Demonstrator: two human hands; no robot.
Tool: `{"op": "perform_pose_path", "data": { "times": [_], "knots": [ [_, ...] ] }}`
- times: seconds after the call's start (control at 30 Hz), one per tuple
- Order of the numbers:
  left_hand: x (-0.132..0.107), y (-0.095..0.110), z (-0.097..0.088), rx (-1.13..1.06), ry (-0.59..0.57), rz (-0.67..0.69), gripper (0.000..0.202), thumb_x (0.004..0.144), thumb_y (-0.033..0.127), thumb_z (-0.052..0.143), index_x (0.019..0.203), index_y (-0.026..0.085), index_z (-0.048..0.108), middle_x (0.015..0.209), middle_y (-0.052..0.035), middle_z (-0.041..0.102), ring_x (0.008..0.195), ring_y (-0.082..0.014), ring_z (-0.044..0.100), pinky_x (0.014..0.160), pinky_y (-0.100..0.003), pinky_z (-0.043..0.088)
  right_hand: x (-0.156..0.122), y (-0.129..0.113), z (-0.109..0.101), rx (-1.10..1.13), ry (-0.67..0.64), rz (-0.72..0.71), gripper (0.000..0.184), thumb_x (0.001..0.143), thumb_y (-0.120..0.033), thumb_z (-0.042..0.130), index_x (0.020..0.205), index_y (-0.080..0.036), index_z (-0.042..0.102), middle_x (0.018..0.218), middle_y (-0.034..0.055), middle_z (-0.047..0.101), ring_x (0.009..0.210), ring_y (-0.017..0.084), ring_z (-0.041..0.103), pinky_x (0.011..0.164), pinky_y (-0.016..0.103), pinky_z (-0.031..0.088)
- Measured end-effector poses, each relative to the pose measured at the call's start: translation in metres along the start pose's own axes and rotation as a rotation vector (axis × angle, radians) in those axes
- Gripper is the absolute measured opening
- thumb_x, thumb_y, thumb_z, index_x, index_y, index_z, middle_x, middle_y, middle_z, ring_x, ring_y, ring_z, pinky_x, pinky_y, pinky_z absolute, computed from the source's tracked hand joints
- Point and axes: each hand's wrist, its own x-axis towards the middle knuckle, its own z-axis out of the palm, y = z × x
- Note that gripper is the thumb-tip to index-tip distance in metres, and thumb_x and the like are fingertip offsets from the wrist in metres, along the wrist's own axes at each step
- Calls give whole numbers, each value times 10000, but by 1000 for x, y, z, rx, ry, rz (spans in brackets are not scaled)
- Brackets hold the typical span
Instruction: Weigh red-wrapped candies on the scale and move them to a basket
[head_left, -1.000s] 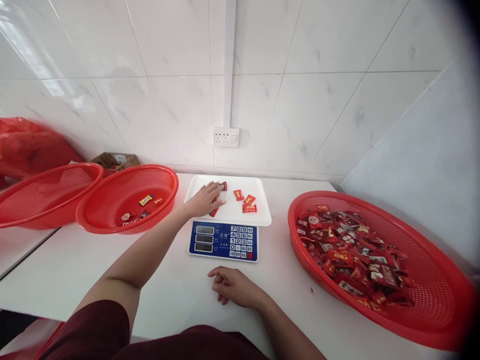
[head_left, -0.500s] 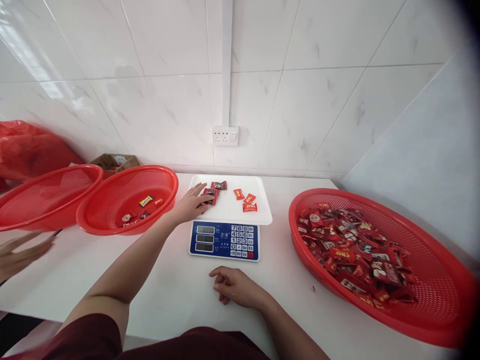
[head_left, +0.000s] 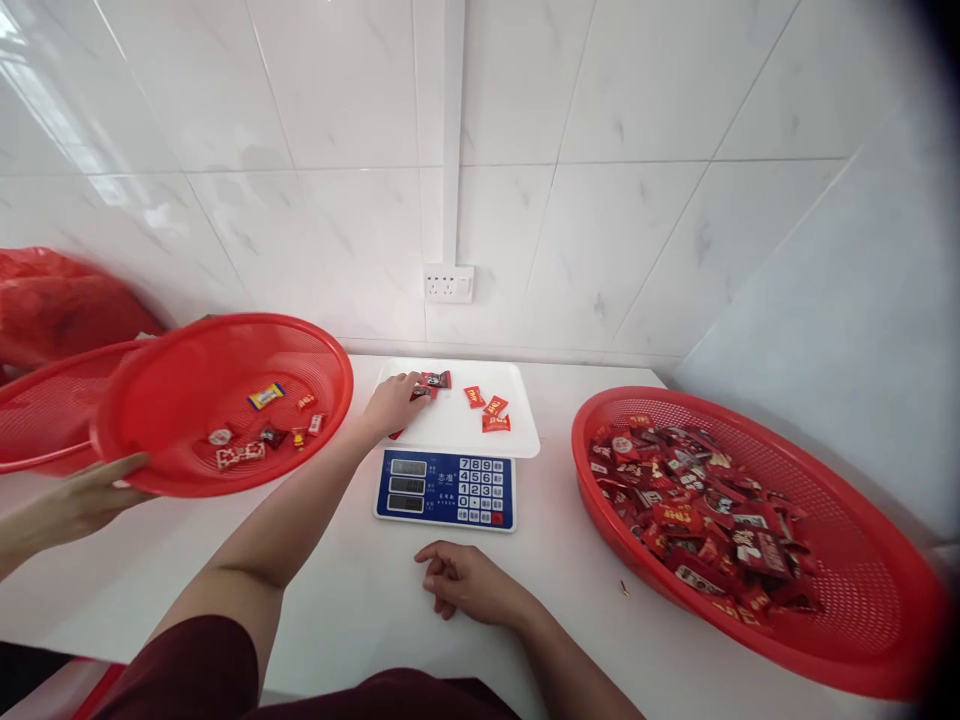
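Observation:
My left hand (head_left: 395, 405) lies on the white tray (head_left: 517, 437) of a scale, its fingers curled round dark red wrapped candies (head_left: 424, 393), partly hidden under them. Another dark candy (head_left: 437, 380) touches its fingertips. Several small bright red candies (head_left: 495, 406) lie on the tray's right half. My right hand (head_left: 469, 583) rests on the table in front of the blue keypad (head_left: 446, 490), loosely closed with nothing visible in it. At left, another person's hand (head_left: 79, 505) grips the near rim of a tilted red basket (head_left: 225, 335) holding a few candies.
A large red basket (head_left: 870, 560) full of wrapped candies stands at the right. Behind the tilted basket are another red basket (head_left: 37, 400) and a red plastic bag (head_left: 67, 305). A tiny scrap (head_left: 624, 588) lies on the table. A socket (head_left: 448, 284) is on the tiled wall.
My left hand's fingers have curled in round the dark candies. The other person's hand has taken hold of the candy basket and tilted it up and leftward. My right hand stays put.

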Motion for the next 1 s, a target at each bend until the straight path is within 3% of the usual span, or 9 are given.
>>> {"op": "perform_pose_path", "data": {
  "times": [0.17, 0.4, 0.57, 0.73, 1.0],
  "knots": [
    [10, 13, 4, -2, -38, 74, 344, 854, 380, 448, 1136, 208, 542, 997, -89, 626, 951, -276, 580, 795, -380, 468, 1, 2, 0, 3, 6, -6, 294, 743, -200, 561, 1034, -214, 609, 763, -37, 570, 531, 75, 604, 494, 184, 484],
    [28, 15, 15, -7, -67, 215, 375, 889, 273, 372, 1236, 267, 515, 1356, -37, 449, 1254, -247, 377, 1028, -375, 329, 1, -1, 0, 4, 8, 9, 285, 749, -186, 551, 1027, -216, 611, 749, -41, 559, 529, 77, 604, 498, 192, 491],
    [37, 8, 18, -9, -114, 225, 352, 886, 278, 357, 1145, 268, 595, 1295, -21, 524, 1205, -243, 443, 1017, -391, 347, 1, 0, 0, 6, 7, 9, 286, 735, -201, 567, 1016, -228, 615, 740, -48, 560, 528, 79, 607, 498, 187, 490],
    [30, -3, 9, -35, -49, 173, 313, 866, 338, 403, 1070, 256, 627, 1175, -37, 594, 1068, -238, 543, 941, -377, 420, 1, 1, 0, -1, 7, 4, 281, 734, -208, 574, 1009, -237, 620, 747, -48, 565, 523, 79, 604, 489, 187, 484],
    [-2, -45, -13, -71, 145, 17, 383, 904, 331, 350, 1231, 206, 504, 1320, -69, 489, 1203, -196, 456, 1009, -316, 393, 0, 2, 0, 3, 2, 1, 292, 743, -212, 568, 1029, -236, 617, 765, -42, 572, 549, 82, 613, 506, 189, 490]
  ]
}}
